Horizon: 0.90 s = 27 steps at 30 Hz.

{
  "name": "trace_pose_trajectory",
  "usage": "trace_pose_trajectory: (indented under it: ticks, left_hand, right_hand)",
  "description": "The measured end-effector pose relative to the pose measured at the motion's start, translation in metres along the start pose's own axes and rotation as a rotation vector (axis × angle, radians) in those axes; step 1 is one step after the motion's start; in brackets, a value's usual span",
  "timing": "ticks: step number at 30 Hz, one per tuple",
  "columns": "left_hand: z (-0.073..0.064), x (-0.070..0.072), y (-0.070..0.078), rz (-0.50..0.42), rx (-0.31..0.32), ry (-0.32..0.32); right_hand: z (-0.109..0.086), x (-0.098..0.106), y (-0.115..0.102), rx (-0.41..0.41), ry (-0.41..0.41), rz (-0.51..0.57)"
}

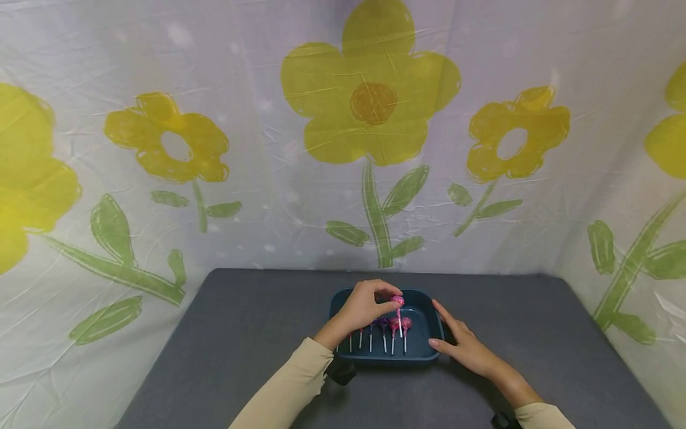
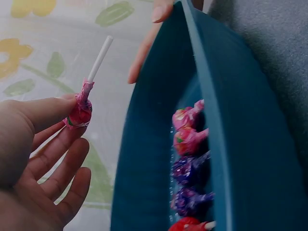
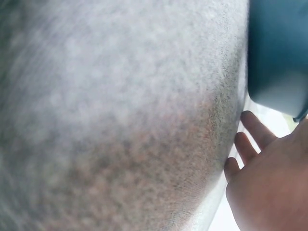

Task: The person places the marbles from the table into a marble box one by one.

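My left hand (image 1: pixel 363 308) pinches a pink-wrapped lollipop (image 2: pixel 79 114) by its head, between thumb and fingers. Its white stick points down in the head view, over the blue tray (image 1: pixel 426 325). Below it, a row of lollipops lies along the tray floor: pink ones (image 2: pixel 186 118) on the right, then purple ones (image 2: pixel 188 171), with a red one (image 2: pixel 183 224) further left. Part of the row is hidden behind my left hand. At the tray's right end, my right hand (image 1: pixel 470 353) rests with thumb and fingers extended along the rim, holding no lollipop.
The tray stands on a dark grey table (image 1: pixel 257 322) near its back edge. Behind and at both sides hangs a white cloth (image 1: pixel 257 238) printed with yellow flowers. A black wrist strap (image 1: pixel 340 372) shows below the left sleeve.
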State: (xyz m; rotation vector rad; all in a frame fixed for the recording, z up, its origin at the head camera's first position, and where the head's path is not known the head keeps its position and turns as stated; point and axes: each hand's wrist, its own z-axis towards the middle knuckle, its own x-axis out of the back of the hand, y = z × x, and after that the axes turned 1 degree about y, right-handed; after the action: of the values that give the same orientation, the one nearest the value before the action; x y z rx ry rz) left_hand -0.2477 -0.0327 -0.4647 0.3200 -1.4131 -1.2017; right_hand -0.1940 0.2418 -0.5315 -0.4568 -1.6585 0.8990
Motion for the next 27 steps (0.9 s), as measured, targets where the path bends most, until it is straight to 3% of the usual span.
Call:
trace_pose_trajectory:
  ticks: [6, 20, 27]
  left_hand:
    - [0.006, -0.013, -0.003, 0.01, -0.02, -0.025]
    - [0.015, -0.044, -0.012, 0.008, 0.051, -0.081]
    - [0.016, -0.053, -0.017, 0.002, 0.055, -0.083]
  right_hand:
    - [0.0, 0.0, 0.0, 0.007, -0.005, 0.009]
    - [0.0, 0.001, 0.001, -0.002, -0.005, 0.004]
    - [-0.001, 0.001, -0.001, -0.012, -0.007, 0.012]
